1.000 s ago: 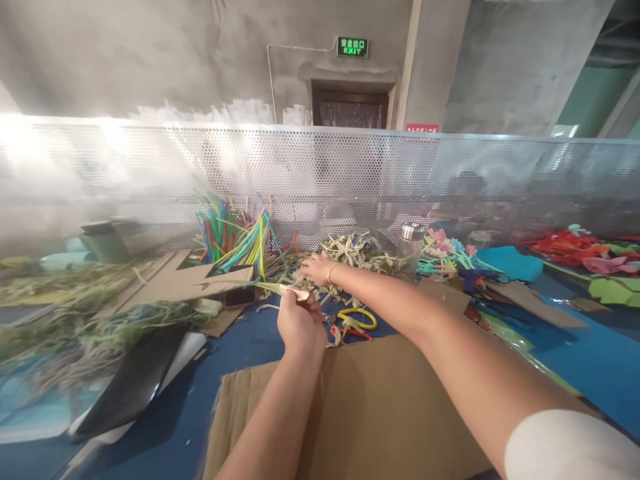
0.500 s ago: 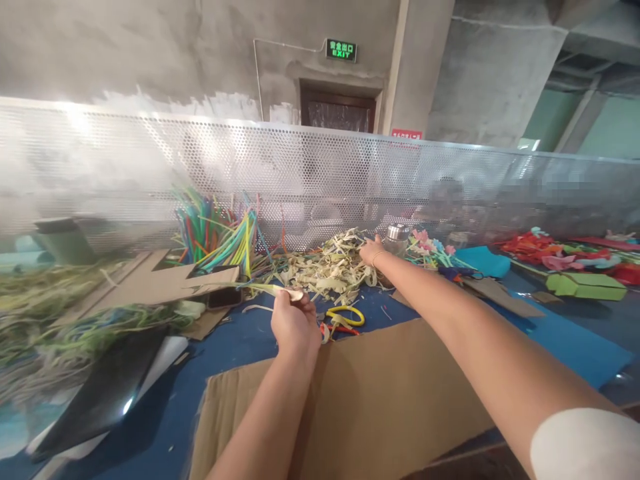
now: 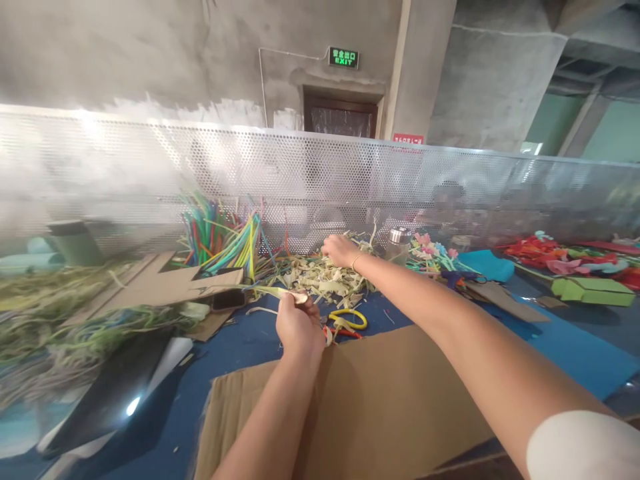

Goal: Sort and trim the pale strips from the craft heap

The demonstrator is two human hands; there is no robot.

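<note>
My left hand [image 3: 300, 327] is closed round a pale strip of dried husk [image 3: 270, 290], whose thin greenish end points left over the cardboard. A wider cream piece curls above the thumb. My right hand [image 3: 341, 251], a thin bracelet at its wrist, is stretched out to the back of a loose heap of dried husk pieces [image 3: 323, 279]. Its fingers bend down into the heap; what they grip is hidden. Yellow-and-red-handled scissors [image 3: 350, 319] lie just right of my left hand, partly covered by scraps of husk.
A brown cardboard sheet [image 3: 395, 400] lies under my forearms. Behind the heap stand a glass jar [image 3: 399, 245] and a perforated metal screen [image 3: 280, 167]. Coloured stems [image 3: 215, 233] and a phone [image 3: 229, 300] are left; a blue sheet [image 3: 585, 353] and a green box [image 3: 593, 291] are right.
My right hand has moved left across the top of the husk heap, uncovering more of the glass jar. My left hand keeps its hold on the strip. The view has shifted slightly.
</note>
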